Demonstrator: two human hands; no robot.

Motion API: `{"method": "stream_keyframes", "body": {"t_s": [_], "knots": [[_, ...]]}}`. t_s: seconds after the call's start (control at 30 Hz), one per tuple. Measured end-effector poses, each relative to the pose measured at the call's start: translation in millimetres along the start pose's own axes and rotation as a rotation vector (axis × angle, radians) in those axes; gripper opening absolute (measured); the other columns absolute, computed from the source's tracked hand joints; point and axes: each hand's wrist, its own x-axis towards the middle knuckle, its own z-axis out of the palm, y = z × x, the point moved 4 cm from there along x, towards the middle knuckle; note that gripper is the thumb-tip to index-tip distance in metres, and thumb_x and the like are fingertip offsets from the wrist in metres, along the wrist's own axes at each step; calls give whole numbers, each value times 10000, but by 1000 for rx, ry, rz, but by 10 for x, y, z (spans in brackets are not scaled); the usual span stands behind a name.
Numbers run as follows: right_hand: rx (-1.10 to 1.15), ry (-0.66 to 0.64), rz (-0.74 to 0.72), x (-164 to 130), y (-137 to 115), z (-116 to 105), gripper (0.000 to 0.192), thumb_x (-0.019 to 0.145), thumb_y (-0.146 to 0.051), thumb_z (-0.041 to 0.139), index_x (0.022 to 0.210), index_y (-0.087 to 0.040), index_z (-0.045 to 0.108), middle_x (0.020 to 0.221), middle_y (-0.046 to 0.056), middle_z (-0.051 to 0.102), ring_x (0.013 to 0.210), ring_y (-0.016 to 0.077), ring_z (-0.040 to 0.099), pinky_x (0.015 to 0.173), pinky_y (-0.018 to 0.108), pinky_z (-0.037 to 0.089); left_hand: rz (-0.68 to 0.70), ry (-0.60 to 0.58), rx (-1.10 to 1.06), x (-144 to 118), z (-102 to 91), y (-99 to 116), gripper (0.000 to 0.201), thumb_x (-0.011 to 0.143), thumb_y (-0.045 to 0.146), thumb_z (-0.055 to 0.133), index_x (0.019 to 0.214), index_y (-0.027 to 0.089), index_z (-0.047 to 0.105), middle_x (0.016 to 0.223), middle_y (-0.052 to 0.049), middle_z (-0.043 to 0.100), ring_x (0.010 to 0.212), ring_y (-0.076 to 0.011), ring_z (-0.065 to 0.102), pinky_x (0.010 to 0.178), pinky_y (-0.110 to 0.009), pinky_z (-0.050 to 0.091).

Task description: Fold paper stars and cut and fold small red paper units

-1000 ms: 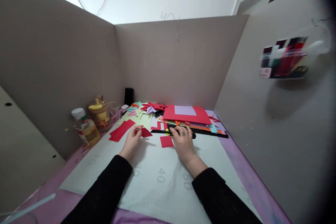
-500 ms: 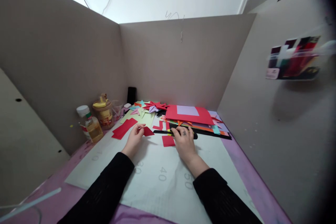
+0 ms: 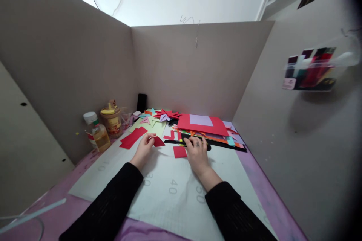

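Observation:
My left hand point(image 3: 145, 145) pinches a small red paper piece point(image 3: 158, 141) between thumb and fingers, just above the white mat. To its right, my right hand point(image 3: 197, 152) is closed over a long, thin black tool with yellow marks point(image 3: 173, 142). The tool's narrow end points left and its rounded black end shows past my fingers; whether it is scissors or a knife I cannot make out. A red paper square point(image 3: 179, 152) lies beside my right hand, partly under it. Red paper strips point(image 3: 132, 138) lie left of my left hand.
Behind my hands is a stack of coloured paper point(image 3: 220, 124) topped by a red sheet. Folded paper stars point(image 3: 166, 114) lie at the back. A bottle point(image 3: 97, 133) and a yellow-lidded jar point(image 3: 112, 122) stand at left. Grey partitions point(image 3: 198, 71) enclose the desk.
The view has shifted slightly. Both hands keep nearly the same place and grip, and the papers lie as before.

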Motion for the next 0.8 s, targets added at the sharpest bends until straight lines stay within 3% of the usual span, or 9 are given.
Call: {"method": "stream_keyframes", "body": {"t_s": [0.3,0.47,0.6,0.8], "knots": [[-10,-33,0,-6,10,58,316,883,-145,476,1152,-233,616,1095,104,579,1079,240,469,1091,517,136,5,0,20,10,0,1,160,785,332,515,855,188,519,1113,-83,600,888,-173,570,724,-259,417],[-12,-89,-9,-11,-18,52,364,869,-99,474,1180,-238,602,1138,110,577,1103,248,468,1094,553,92,-6,-18,18,-13,25,83,140,712,300,559,792,193,516,750,9,569,650,-134,523,603,-232,390],[34,-229,-64,6,-68,98,409,874,-60,435,1206,-257,568,1187,111,571,1121,244,478,1068,620,44,-150,-42,-4,-44,67,25,171,637,294,587,755,184,530,636,32,525,540,-120,483,521,-225,363],[148,-493,-219,-20,-232,255,339,897,-153,479,1211,-264,544,1144,96,597,1058,233,539,1052,631,112,-262,4,236,-59,89,-138,102,605,225,568,696,182,582,567,17,551,493,-140,479,495,-244,350]]}}
